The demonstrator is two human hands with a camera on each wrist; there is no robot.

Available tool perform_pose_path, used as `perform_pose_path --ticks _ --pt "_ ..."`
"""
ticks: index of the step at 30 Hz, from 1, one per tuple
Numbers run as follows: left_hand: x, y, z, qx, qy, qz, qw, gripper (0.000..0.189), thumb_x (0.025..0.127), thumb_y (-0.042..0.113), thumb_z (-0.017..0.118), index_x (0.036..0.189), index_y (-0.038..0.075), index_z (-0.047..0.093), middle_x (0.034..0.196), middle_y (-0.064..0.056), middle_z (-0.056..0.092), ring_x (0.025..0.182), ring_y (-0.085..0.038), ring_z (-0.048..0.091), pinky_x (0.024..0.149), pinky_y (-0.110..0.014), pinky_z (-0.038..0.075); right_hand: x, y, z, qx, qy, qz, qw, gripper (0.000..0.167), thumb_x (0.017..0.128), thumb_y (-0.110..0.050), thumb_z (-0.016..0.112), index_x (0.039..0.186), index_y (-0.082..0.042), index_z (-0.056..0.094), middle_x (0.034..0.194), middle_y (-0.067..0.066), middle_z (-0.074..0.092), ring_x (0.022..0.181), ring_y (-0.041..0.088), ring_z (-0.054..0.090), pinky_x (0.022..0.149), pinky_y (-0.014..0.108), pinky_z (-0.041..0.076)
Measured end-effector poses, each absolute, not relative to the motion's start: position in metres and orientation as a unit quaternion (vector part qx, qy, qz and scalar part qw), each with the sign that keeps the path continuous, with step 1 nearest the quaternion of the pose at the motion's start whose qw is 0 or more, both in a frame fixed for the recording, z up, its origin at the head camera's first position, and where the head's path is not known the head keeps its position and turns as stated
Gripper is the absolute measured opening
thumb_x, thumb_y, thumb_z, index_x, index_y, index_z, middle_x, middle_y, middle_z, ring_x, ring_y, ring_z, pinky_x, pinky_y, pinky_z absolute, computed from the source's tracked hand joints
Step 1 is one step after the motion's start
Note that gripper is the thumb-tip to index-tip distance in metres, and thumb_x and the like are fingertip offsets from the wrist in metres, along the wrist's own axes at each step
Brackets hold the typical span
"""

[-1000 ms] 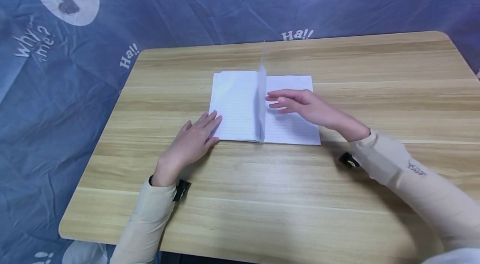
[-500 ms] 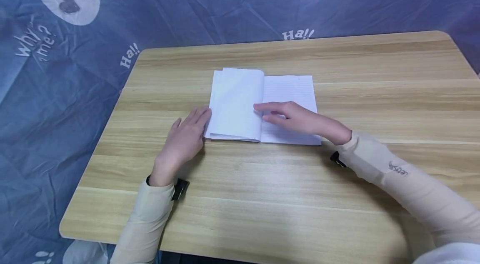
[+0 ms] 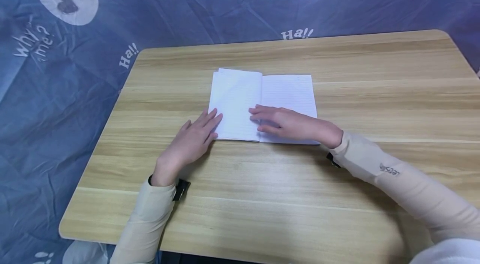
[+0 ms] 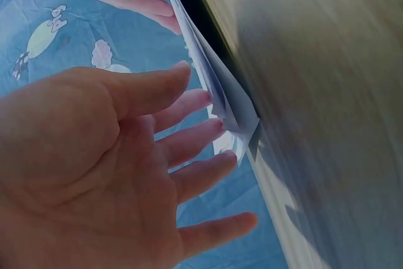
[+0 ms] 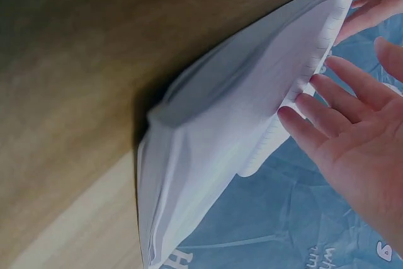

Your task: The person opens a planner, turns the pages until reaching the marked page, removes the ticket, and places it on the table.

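A white lined notebook (image 3: pixel 236 97) lies spread on the table, its left pages slightly fanned at the top edge. My left hand (image 3: pixel 193 141) rests with straight, spread fingertips on the lower left corner of the left page. In the left wrist view the fingers of that left hand (image 4: pixel 145 168) reach to the page edges and grip nothing. My right hand (image 3: pixel 285 123) lies across the lower middle, its fingertips past the spine over the left page. The right wrist view shows the right hand (image 5: pixel 359 118) with extended fingers at the lined page (image 5: pixel 302 80).
The wooden table (image 3: pixel 240 197) extends on all sides of the notebook. Behind it and to the left hangs a blue printed cloth (image 3: pixel 187 6). Black wrist cameras stick out at both cuffs, one by the left cuff (image 3: pixel 144 210).
A page that stood upright at the spine has come down onto the left side. My right hand has moved left and nearer; the left hand drew back, then returned to the page corner.
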State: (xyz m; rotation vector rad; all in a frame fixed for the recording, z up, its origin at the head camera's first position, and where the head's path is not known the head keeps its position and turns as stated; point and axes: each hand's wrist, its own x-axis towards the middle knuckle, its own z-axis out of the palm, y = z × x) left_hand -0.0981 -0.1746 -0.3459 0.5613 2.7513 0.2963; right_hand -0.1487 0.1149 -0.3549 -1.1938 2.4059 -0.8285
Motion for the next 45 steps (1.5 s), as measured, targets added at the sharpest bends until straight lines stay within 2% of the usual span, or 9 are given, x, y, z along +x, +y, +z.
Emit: perform_pose_path --ticks 11,18,29,31,38,39,42,43,45 --pt "-0.097 -0.177 -0.345 0.194 0.957 0.107 0.189 0.056 0.106 0.028 0.042 0.157 0.016 0.023 0.163 -0.003 0.015 0.149 -0.025 0.008 0.114 -0.063 0.014 -0.154 0.114 -0.353 -0.426 0.855 -0.257 0.145 0.049 0.101 -0.023 0.057 0.141 0.004 0.049 0.153 0.015 0.038 0.145 0.029 0.026 0.116 0.047 0.024" --pt "-0.096 -0.178 -0.345 0.197 0.954 0.114 0.194 0.055 0.106 0.027 0.042 0.157 0.016 0.023 0.163 -0.003 0.014 0.149 -0.026 0.008 0.114 -0.063 0.014 -0.176 0.121 -0.355 -0.387 0.878 -0.255 0.119 0.049 0.1 -0.017 0.058 0.14 0.01 0.046 0.151 0.024 0.036 0.143 0.038 0.027 0.116 0.049 0.021" --pt "-0.094 -0.179 -0.344 0.206 0.954 0.112 0.186 0.056 0.106 0.024 0.044 0.157 0.014 0.025 0.163 -0.005 0.017 0.149 -0.028 0.011 0.112 -0.065 0.016 -0.207 0.128 -0.356 -0.336 0.91 -0.218 0.11 0.037 0.099 -0.017 0.059 0.126 0.008 0.055 0.148 0.028 0.039 0.141 0.043 0.03 0.115 0.052 0.022" --pt "-0.093 -0.18 -0.344 0.206 0.954 0.112 0.188 0.056 0.106 0.024 0.045 0.157 0.014 0.025 0.163 -0.005 0.017 0.149 -0.028 0.01 0.113 -0.064 0.016 -0.211 0.129 -0.356 -0.33 0.914 -0.211 0.108 0.04 0.099 -0.017 0.059 0.129 0.01 0.054 0.148 0.03 0.038 0.14 0.044 0.029 0.115 0.052 0.022" --pt "-0.094 -0.18 -0.345 0.206 0.954 0.111 0.189 0.056 0.106 0.024 0.044 0.157 0.014 0.025 0.163 -0.005 0.016 0.149 -0.028 0.01 0.113 -0.064 0.016 -0.228 0.136 -0.357 -0.306 0.926 -0.199 0.099 0.024 0.099 -0.018 0.058 0.092 0.004 0.052 0.145 0.032 0.04 0.14 0.047 0.028 0.112 0.055 0.027" --pt "-0.093 -0.18 -0.345 0.206 0.954 0.111 0.189 0.056 0.106 0.024 0.044 0.157 0.014 0.024 0.163 -0.005 0.016 0.149 -0.028 0.01 0.113 -0.064 0.016 -0.23 0.137 -0.357 -0.3 0.927 -0.199 0.103 0.024 0.099 -0.018 0.058 0.094 0.005 0.053 0.146 0.031 0.039 0.14 0.047 0.027 0.112 0.056 0.026" --pt "-0.093 -0.18 -0.344 0.206 0.953 0.111 0.19 0.056 0.106 0.024 0.045 0.157 0.014 0.024 0.163 -0.005 0.016 0.149 -0.028 0.01 0.113 -0.064 0.016 -0.236 0.139 -0.356 -0.286 0.929 -0.205 0.11 0.029 0.099 -0.018 0.056 0.11 0.008 0.056 0.136 0.03 0.049 0.128 0.043 0.045 0.103 0.055 0.037" --pt "-0.093 -0.18 -0.344 0.206 0.953 0.112 0.191 0.056 0.106 0.024 0.045 0.157 0.014 0.024 0.163 -0.005 0.016 0.149 -0.028 0.01 0.113 -0.064 0.016 -0.237 0.139 -0.356 -0.286 0.929 -0.206 0.109 0.027 0.099 -0.018 0.056 0.109 0.008 0.056 0.127 0.028 0.054 0.119 0.041 0.05 0.098 0.053 0.041" --pt "-0.093 -0.179 -0.344 0.205 0.953 0.112 0.19 0.056 0.106 0.024 0.045 0.157 0.014 0.025 0.163 -0.005 0.016 0.149 -0.028 0.01 0.113 -0.064 0.016 -0.24 0.139 -0.356 -0.285 0.929 -0.212 0.106 0.032 0.099 -0.017 0.056 0.118 0.008 0.055 0.109 0.023 0.057 0.101 0.035 0.054 0.089 0.05 0.044"
